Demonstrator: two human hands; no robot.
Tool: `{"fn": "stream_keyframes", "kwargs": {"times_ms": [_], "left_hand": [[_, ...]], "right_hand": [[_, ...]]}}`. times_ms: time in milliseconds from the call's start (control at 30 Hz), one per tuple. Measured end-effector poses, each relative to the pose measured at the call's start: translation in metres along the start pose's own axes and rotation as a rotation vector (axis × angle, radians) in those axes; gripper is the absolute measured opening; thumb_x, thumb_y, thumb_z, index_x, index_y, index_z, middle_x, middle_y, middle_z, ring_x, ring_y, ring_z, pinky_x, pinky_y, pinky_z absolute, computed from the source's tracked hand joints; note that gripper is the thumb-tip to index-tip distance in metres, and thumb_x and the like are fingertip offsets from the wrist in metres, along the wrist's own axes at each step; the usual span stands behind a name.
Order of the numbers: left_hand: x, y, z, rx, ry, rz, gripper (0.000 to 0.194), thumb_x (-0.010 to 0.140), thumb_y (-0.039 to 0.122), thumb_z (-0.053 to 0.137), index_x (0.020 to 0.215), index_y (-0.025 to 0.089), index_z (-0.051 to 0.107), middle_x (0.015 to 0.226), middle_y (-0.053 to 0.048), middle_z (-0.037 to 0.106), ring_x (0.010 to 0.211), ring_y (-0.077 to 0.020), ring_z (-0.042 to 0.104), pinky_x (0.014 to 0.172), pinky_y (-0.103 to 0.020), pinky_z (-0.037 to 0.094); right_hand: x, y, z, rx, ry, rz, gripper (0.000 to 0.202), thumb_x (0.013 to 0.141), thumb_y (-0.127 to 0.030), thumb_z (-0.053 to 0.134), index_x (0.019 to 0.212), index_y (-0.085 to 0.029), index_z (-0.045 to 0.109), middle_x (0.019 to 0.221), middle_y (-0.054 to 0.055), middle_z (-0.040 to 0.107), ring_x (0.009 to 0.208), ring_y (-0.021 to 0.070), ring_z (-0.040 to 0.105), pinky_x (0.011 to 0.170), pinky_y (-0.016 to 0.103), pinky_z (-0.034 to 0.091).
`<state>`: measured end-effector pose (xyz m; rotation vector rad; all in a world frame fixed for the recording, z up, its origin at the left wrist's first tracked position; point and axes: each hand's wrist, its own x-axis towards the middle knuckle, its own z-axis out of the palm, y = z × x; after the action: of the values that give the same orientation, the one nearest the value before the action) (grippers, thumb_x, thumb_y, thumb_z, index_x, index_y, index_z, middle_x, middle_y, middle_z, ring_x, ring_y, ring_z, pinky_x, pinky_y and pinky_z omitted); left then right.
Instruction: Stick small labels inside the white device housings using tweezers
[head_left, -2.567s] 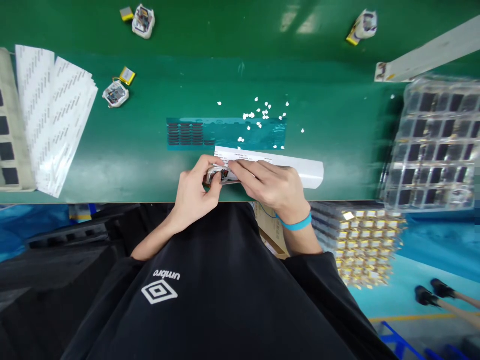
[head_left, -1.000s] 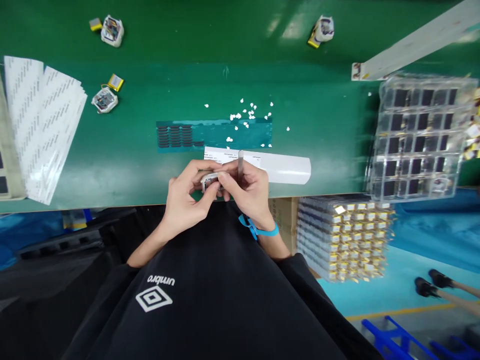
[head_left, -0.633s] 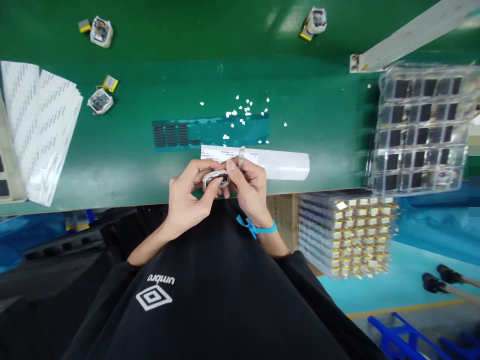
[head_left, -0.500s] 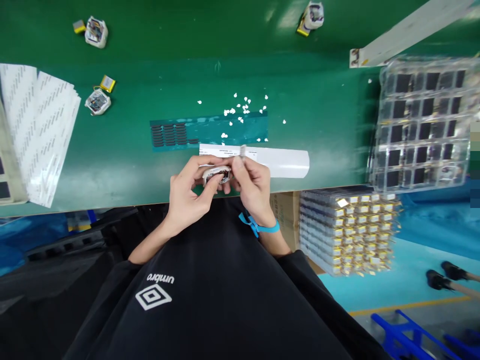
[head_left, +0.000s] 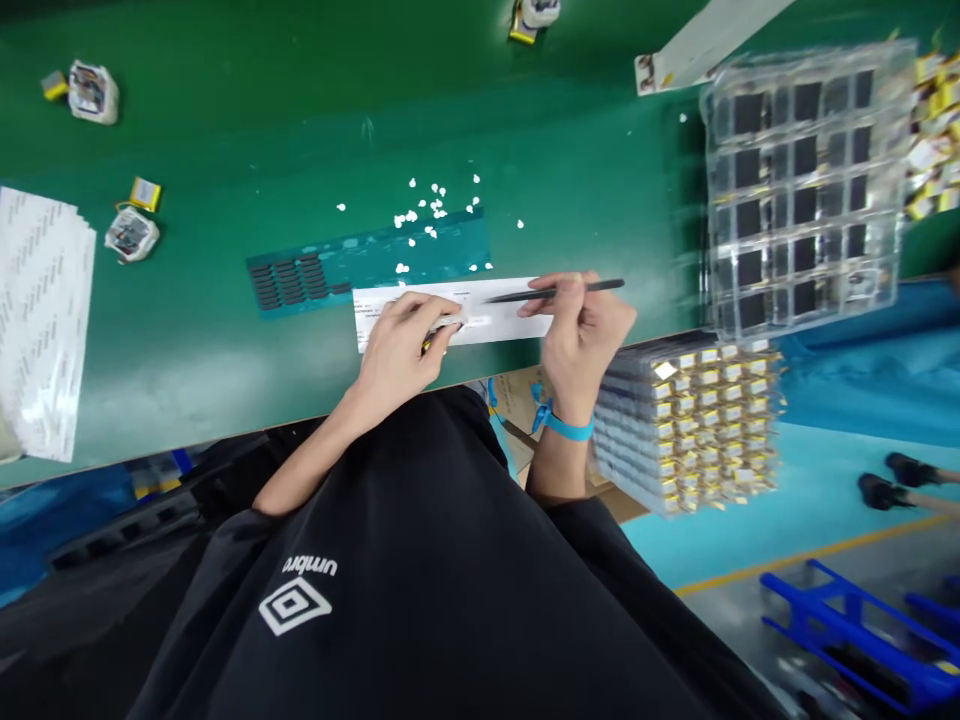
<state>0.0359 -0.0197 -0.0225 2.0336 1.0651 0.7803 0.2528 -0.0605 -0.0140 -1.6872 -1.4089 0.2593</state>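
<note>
Pinches a small white plastic-cased device [head_left: 446, 322], mostly hidden, between thumb and fingers of the left hand [head_left: 405, 345], over a long white printed paper strip [head_left: 499, 331]. Grips a slim black pointed tool [head_left: 514, 296] between thumb and fingers of the right hand [head_left: 589, 325], with its tip toward the left hand. Has a translucent blue film strip [head_left: 371, 263] bearing rows of small black bars [head_left: 289, 282] just beyond the left hand, with tiny white tabs [head_left: 430, 231] scattered over and past it. Has a clear plastic compartment tray [head_left: 817, 318] holding black squares [head_left: 806, 155] to the right of the right hand.
</note>
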Motion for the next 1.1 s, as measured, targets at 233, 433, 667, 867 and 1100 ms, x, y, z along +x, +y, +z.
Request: {"fn": "stream_keyframes", "kwargs": {"times_ms": [233,433,667,867,1100], "left_hand": [[-0.003,-0.008,0.005,0.029,0.044,0.041,0.019,0.105,0.019,0.064,0.119,0.022,0.077,0.114,-0.007,0.079,0.112,-0.0252,0.075,0.099,-0.038,0.054],[-0.004,-0.009,0.006,0.035,0.064,0.064,0.021,0.107,0.02,0.062,0.122,0.02,0.077,0.115,-0.009,0.079,0.115,-0.0254,0.075,0.099,-0.038,0.054],[-0.003,-0.007,0.005,0.063,0.035,0.066,0.022,0.111,0.025,0.06,0.126,0.019,0.075,0.118,-0.01,0.078,0.117,-0.0256,0.073,0.1,-0.039,0.056],[0.0,-0.007,0.004,0.124,0.019,0.058,0.024,0.111,0.025,0.06,0.13,0.019,0.074,0.119,-0.011,0.079,0.117,-0.0255,0.073,0.101,-0.038,0.056],[0.002,0.001,0.004,-0.014,0.159,0.087,0.014,0.104,0.018,0.07,0.113,0.019,0.079,0.107,-0.005,0.084,0.096,-0.0208,0.078,0.091,-0.033,0.059]], "right_hand": [[-0.002,0.006,0.015,0.233,-0.012,0.071,0.028,0.108,-0.047,0.069,0.094,-0.023,0.073,0.088,0.002,0.08,0.069,0.0166,0.079,0.063,0.029,0.063],[0.003,0.01,0.02,0.345,-0.082,0.164,0.039,0.111,-0.054,0.06,0.096,-0.022,0.077,0.077,0.004,0.08,0.066,0.0169,0.077,0.06,0.029,0.062],[0.008,0.009,0.019,0.373,-0.165,0.231,0.055,0.107,-0.069,0.059,0.092,-0.021,0.081,0.084,0.006,0.083,0.071,0.0179,0.077,0.064,0.03,0.064],[0.013,0.011,0.012,0.516,-0.259,0.26,0.053,0.103,-0.071,0.065,0.087,-0.025,0.083,0.088,0.004,0.084,0.077,0.0186,0.08,0.071,0.032,0.067],[0.013,0.016,0.011,0.677,-0.093,0.302,0.046,0.099,-0.072,0.071,0.093,-0.028,0.082,0.091,0.002,0.084,0.077,0.0196,0.082,0.069,0.032,0.069]]}}
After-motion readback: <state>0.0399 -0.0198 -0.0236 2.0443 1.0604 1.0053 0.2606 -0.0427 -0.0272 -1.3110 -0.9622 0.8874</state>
